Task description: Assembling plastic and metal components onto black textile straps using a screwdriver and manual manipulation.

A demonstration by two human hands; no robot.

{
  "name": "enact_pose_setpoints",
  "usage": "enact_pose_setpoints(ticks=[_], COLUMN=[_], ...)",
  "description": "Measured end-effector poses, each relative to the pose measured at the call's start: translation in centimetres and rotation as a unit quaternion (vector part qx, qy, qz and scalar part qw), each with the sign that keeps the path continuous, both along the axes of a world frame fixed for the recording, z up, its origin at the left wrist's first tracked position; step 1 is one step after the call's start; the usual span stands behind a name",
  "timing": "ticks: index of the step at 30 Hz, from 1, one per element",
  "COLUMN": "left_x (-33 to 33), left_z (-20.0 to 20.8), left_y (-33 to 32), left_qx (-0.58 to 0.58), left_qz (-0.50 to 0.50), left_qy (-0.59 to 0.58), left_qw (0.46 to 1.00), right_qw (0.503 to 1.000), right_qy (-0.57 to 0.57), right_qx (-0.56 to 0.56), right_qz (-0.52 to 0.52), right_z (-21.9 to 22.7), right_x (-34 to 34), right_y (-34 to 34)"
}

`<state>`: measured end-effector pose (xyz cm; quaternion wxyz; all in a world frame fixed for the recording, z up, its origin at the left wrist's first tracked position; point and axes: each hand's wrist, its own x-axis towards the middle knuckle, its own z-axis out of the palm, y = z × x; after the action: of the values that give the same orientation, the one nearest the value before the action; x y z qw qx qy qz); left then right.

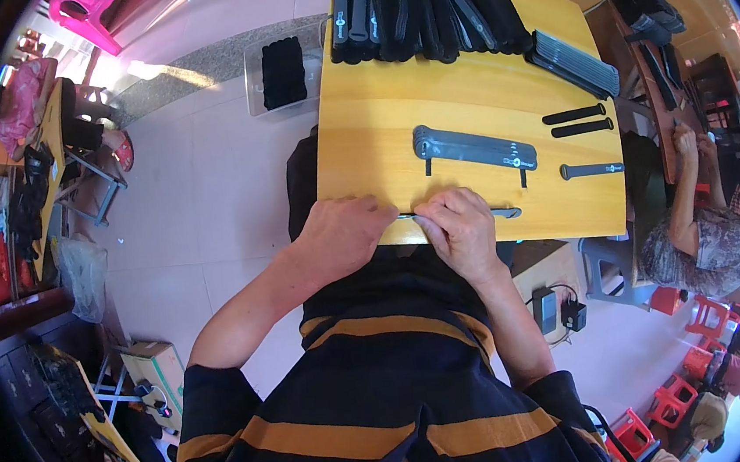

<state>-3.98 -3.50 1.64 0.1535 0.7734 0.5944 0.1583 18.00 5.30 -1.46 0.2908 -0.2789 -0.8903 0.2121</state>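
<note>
At the near edge of the yellow table (378, 116), both my hands are closed on a narrow dark strip (507, 213). My left hand (351, 233) pinches its left part, and my right hand (460, 230) grips it close by. The strip's grey rounded end sticks out past my right hand; the rest is mostly hidden by fingers. Just beyond my hands lies a stack of dark grey printed strips (473, 145), with short black strap ends poking out below it. A single grey strip (592, 170) and two black straps (575, 113) lie to the right.
Many black straps (421, 11) are piled along the far edge, beside a bundle of grey strips (573, 64). A clear plastic bin (313, 78) holding black pieces stands left of the table. Another person (696, 238) works at a table on the right.
</note>
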Motion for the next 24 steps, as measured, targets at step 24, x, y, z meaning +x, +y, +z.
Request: enact_pose_setpoints(ticks=[24], left_x=[0.25], left_z=[0.25], left_y=[-0.10], left_qx=[-0.010], left_qz=[0.004], left_qy=[-0.002], left_qw=[1.000], right_qw=[1.000], right_qy=[0.011], right_qx=[0.000], right_qz=[0.002], right_z=[-0.15], right_x=[-0.03], right_y=[0.14])
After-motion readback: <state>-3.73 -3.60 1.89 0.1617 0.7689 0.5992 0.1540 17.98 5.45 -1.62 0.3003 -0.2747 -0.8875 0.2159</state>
